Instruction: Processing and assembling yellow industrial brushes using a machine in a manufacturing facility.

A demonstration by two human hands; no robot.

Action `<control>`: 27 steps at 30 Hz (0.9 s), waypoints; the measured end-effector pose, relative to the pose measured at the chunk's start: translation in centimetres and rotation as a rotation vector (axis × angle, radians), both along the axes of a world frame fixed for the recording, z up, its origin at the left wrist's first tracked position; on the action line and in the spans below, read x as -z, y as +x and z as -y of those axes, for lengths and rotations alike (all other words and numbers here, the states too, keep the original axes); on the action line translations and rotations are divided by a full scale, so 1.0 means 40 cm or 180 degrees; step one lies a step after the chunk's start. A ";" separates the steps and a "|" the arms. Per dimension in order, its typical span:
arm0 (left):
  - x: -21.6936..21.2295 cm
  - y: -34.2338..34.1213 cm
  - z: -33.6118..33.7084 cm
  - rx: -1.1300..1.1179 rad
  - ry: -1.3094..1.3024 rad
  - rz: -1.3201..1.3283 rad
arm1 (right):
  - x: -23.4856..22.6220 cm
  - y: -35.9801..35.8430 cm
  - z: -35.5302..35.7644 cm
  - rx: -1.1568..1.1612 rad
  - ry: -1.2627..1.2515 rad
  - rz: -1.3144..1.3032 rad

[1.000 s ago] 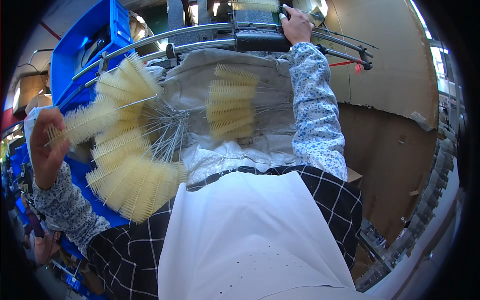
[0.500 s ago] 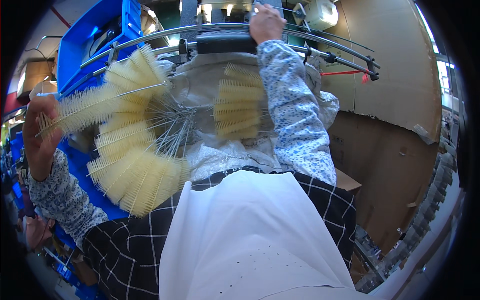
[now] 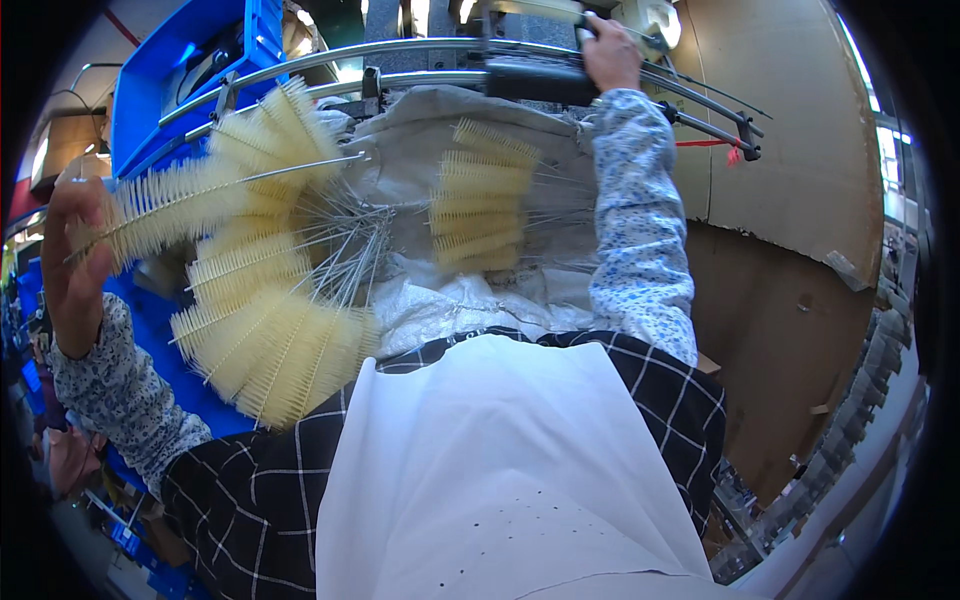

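Note:
At the far left, my left hand (image 3: 75,265) is closed on the bristle end of a cream twisted-wire bottle brush (image 3: 175,207). Its bare wire stem points right, over the other brushes. A fanned pile of similar brushes (image 3: 265,345) lies beneath it, their stems crossing toward the middle. Up at the rails, my right hand (image 3: 612,55) grips the dark handle of a sliding carriage (image 3: 540,82), which has a black block on its near side. Between my arms, a smaller row of cream brushes (image 3: 480,205) rests on whitish sacking (image 3: 440,305).
Two curved metal rails (image 3: 420,78) run across the far side. Behind them at left stands a blue crate (image 3: 190,85) holding a dark object. Large cardboard sheets (image 3: 780,350) stand along the right. A white apron (image 3: 480,460) covers my lap.
My right hand has slid the carriage to the right along the rails. The left hand and its brush have barely shifted.

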State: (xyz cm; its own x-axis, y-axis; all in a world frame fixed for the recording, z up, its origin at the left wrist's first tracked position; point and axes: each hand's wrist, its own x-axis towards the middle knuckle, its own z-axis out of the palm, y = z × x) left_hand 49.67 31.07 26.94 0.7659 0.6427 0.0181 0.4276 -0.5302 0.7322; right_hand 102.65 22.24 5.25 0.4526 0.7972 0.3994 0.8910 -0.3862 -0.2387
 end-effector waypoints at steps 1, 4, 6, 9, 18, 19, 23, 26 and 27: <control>-0.001 -0.009 -0.003 0.0040 -0.0158 0.0026 | 0.000 0.030 0.010 -0.0187 0.0091 0.0073; -0.005 0.046 0.017 0.0334 0.0314 0.0124 | -0.039 0.114 0.016 0.0025 -0.0535 -0.0743; -0.003 0.076 0.030 0.0197 -0.0329 -0.0105 | -0.029 0.208 0.004 0.0203 -0.0529 -0.0626; 0.043 0.147 0.047 0.0392 -0.0413 0.0425 | -0.023 0.243 0.024 -0.0104 -0.1052 -0.0365; 0.039 0.191 0.070 0.1255 -0.0957 0.0481 | -0.301 0.007 0.281 -0.1464 -0.1679 -0.2650; 0.062 0.253 0.071 0.1177 -0.1313 0.0494 | -0.324 -0.041 0.321 -0.1514 -0.1773 -0.2701; 0.103 0.337 0.135 0.1251 -0.1052 0.0677 | -0.281 -0.330 0.227 -0.2963 -0.1626 -0.3509; 0.110 0.357 0.158 0.1390 -0.0961 0.0367 | -0.281 -0.507 0.202 -0.2908 -0.1687 -0.5086; 0.103 0.340 0.153 0.1175 -0.1284 -0.0056 | -0.269 -0.503 0.195 -0.2908 -0.1645 -0.5085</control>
